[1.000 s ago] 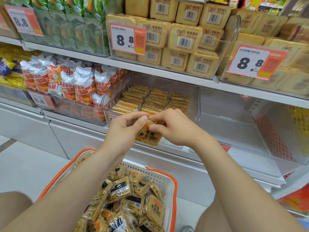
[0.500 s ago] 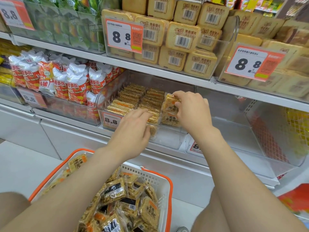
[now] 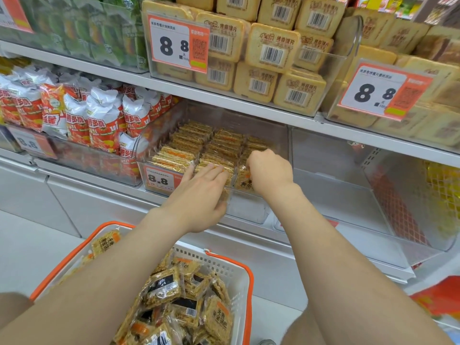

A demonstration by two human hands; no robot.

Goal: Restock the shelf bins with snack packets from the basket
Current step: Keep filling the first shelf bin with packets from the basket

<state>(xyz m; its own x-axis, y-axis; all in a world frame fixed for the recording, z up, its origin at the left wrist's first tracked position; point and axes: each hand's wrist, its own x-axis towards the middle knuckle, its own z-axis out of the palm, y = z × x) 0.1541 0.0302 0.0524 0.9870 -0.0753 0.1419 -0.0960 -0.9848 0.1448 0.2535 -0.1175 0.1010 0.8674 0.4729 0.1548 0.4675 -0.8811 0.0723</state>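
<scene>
Bottom centre: a white basket with an orange rim, heaped with snack packets in clear wrap with black and orange labels. Two bare forearms extend from the lower corners toward mid-frame. The left hand has its fingers straight and close together, the fingertips resting on the packet rows at the front of a clear shelf bin. Just right of it, the right hand is curled, gripping an upright packet at the bin's front right. A price tag reading 8.8 sits on the bin's front left. Further back at mid-left are red and white bags. On the upper shelf are tan cracker packs with barcodes.
</scene>
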